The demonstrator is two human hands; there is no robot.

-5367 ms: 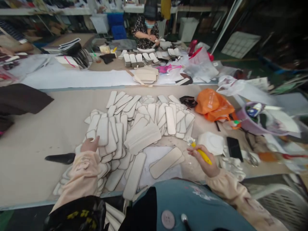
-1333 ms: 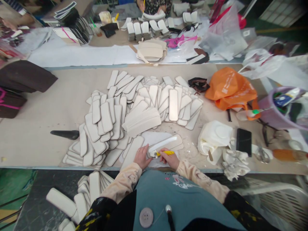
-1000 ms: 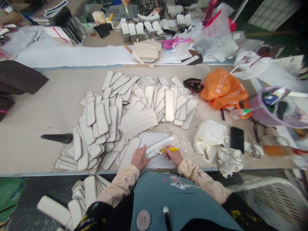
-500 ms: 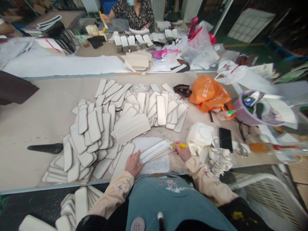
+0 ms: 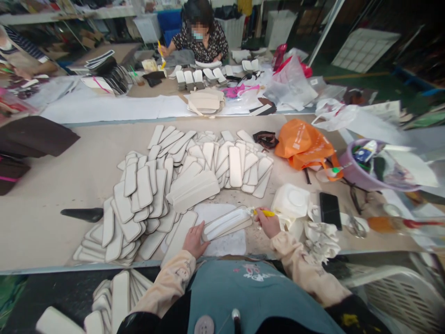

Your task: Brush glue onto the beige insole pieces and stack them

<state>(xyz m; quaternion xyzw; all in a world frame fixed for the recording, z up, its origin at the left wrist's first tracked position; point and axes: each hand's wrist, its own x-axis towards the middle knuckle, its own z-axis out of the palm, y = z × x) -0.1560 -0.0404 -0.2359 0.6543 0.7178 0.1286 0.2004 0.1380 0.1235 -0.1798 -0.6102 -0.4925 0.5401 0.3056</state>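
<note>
My right hand [image 5: 268,223] grips a yellow-handled brush [image 5: 267,213]; its whitened tip touches the right end of a pale, rounded flat panel [image 5: 225,223]. A wet-looking white coat covers the middle of that panel, which lies over another one on a white sheet [image 5: 229,243]. With fingers spread, my left hand [image 5: 195,239] rests on the panel's left end. Left of it lies a bare panel [image 5: 181,235]. Behind, a large heap of similar panels [image 5: 158,185] spreads over the table, with a wider ridged piece [image 5: 194,189] on top.
To the right are a white plastic container [image 5: 291,199], a black phone [image 5: 330,209], crumpled paper [image 5: 321,239], scissors [image 5: 356,227], an orange bag [image 5: 302,144] and a purple basin [image 5: 347,162]. A black-handled tool [image 5: 81,214] lies left. A co-worker [image 5: 201,39] sits across, holding a yellow brush.
The camera view has tilted up and shifted left, so more of the background shows. The brush stays near the panel's right end, and my left hand keeps its place on the panel.
</note>
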